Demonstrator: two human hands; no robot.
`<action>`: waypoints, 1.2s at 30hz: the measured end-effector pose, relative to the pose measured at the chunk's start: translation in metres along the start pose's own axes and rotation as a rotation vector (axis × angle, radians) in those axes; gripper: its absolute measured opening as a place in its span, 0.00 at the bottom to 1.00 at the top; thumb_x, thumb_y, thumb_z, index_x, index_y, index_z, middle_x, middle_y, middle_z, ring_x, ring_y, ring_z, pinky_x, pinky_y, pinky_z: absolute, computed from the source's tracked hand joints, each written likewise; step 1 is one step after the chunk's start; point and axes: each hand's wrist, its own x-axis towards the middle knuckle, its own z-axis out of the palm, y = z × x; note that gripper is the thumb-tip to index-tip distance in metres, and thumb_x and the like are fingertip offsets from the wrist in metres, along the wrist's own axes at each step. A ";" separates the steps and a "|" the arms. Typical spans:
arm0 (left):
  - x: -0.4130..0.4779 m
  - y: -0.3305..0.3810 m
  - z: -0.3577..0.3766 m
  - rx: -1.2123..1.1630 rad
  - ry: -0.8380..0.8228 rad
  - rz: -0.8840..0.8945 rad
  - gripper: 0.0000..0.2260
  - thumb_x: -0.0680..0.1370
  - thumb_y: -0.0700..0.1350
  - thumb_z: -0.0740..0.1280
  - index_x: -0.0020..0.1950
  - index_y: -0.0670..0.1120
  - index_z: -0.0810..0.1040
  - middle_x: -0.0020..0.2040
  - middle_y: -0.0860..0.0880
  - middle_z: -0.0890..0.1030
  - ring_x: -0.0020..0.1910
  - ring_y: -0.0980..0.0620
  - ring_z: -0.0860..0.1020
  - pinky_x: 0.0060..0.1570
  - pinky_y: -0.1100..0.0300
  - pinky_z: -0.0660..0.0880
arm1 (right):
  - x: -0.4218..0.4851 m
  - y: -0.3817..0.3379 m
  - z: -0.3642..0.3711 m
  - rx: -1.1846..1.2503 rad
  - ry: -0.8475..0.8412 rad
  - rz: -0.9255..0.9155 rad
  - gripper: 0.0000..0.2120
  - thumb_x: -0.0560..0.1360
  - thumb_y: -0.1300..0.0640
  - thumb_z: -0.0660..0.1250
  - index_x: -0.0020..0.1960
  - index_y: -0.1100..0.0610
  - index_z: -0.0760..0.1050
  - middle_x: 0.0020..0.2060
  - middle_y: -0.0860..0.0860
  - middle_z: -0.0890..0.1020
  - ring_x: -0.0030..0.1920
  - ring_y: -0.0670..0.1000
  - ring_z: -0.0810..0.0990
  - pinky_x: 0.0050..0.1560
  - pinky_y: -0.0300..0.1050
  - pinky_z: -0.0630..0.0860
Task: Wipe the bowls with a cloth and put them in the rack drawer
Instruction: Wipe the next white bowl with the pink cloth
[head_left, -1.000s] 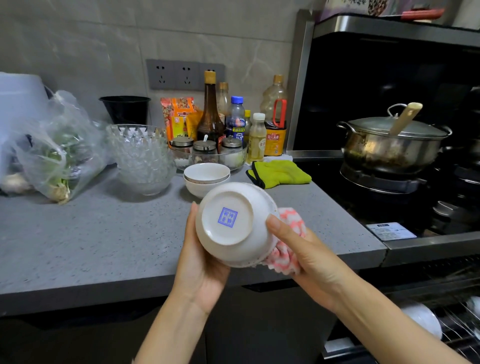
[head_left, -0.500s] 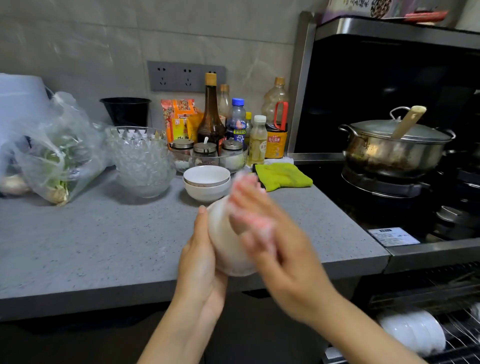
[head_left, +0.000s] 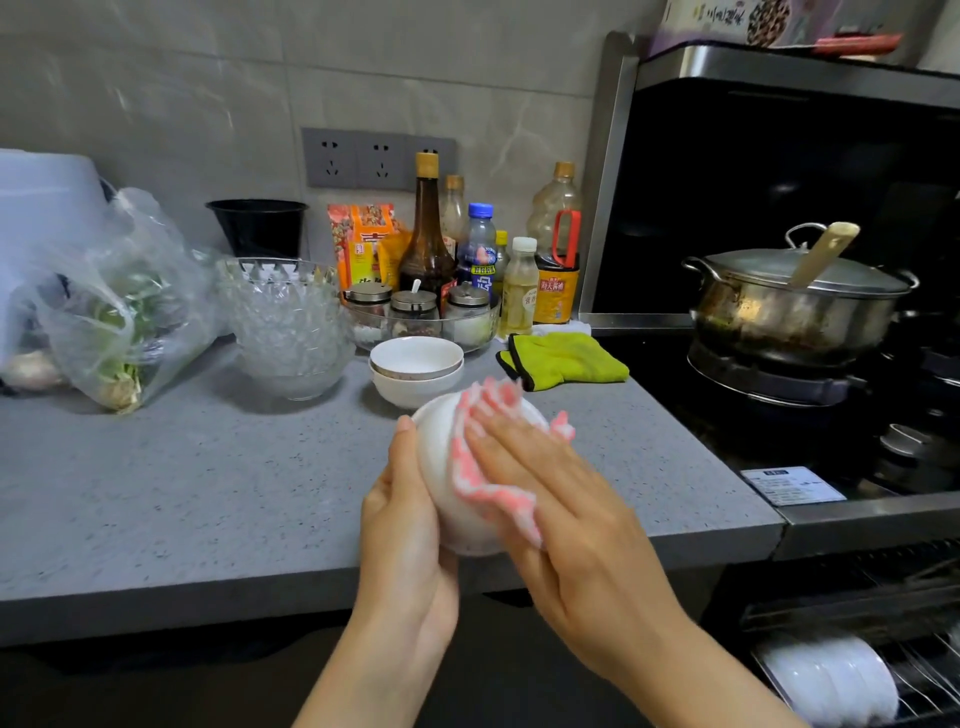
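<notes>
Bowl (head_left: 441, 467) in left hand (head_left: 402, 545), cloth (head_left: 485, 486) under right hand (head_left: 566, 525); Chinese-labelled bottle (head_left: 557, 283) behind.

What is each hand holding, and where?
The left hand grips the white bowl by its outer wall; the right hand presses the pink cloth flat against it with straight fingers.

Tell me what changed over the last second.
The right hand swept the cloth from the bowl's right side across the base that faces the camera. It now presses the cloth flat there, hiding the blue mark. The left hand still holds the bowl. The stacked bowls and green cloth on the counter stayed put.
</notes>
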 end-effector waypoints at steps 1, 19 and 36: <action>0.001 0.001 0.001 -0.003 0.006 0.017 0.16 0.81 0.53 0.59 0.47 0.44 0.80 0.35 0.47 0.85 0.33 0.53 0.83 0.33 0.59 0.79 | 0.002 0.004 -0.003 -0.022 0.018 0.023 0.19 0.79 0.63 0.60 0.69 0.64 0.69 0.71 0.56 0.68 0.74 0.51 0.63 0.71 0.52 0.65; 0.019 0.011 0.006 0.029 -0.017 0.014 0.13 0.80 0.52 0.61 0.48 0.45 0.81 0.38 0.48 0.85 0.35 0.56 0.83 0.38 0.59 0.79 | 0.005 0.026 -0.023 0.148 0.030 0.220 0.18 0.81 0.58 0.54 0.65 0.57 0.76 0.69 0.46 0.73 0.71 0.44 0.68 0.68 0.43 0.68; 0.035 -0.011 0.005 0.042 -0.028 -0.048 0.11 0.81 0.51 0.61 0.45 0.48 0.79 0.33 0.56 0.84 0.31 0.63 0.81 0.40 0.60 0.72 | -0.023 0.117 -0.054 0.314 -0.298 0.873 0.15 0.75 0.47 0.67 0.61 0.47 0.75 0.49 0.44 0.82 0.49 0.42 0.81 0.49 0.25 0.71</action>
